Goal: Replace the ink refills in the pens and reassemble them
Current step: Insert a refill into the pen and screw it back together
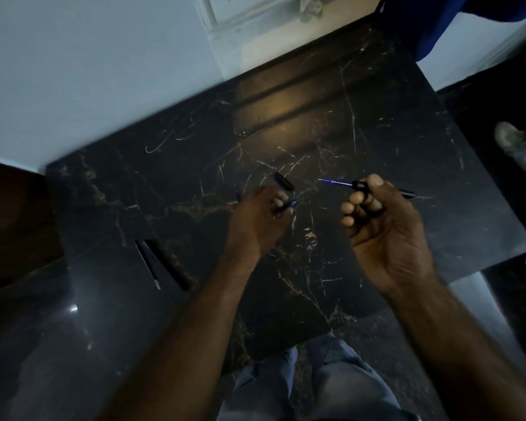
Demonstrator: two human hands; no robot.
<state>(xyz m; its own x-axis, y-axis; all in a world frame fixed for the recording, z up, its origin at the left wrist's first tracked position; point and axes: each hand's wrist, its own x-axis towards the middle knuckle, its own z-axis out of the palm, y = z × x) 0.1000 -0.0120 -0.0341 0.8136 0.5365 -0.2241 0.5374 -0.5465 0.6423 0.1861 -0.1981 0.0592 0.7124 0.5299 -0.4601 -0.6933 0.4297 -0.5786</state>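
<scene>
My right hand (377, 217) grips a black pen barrel (406, 193) above the black marble table (377, 95). A thin blue ink refill (336, 182) sticks out of the barrel toward the left. My left hand (261, 217) is lower, near the tabletop, and pinches a small dark blue pen part (287, 206) in its fingertips. Just beyond those fingers lies a black pen cap (284, 181). A blue pen piece (237, 194) shows at the left of my left hand, partly hidden.
A black pen (167, 264) and a thin refill (148, 264) lie side by side at the table's front left. A white wall borders the table at the back left. A worn shoe (518, 145) sits on the floor to the right. My knees are below the front edge.
</scene>
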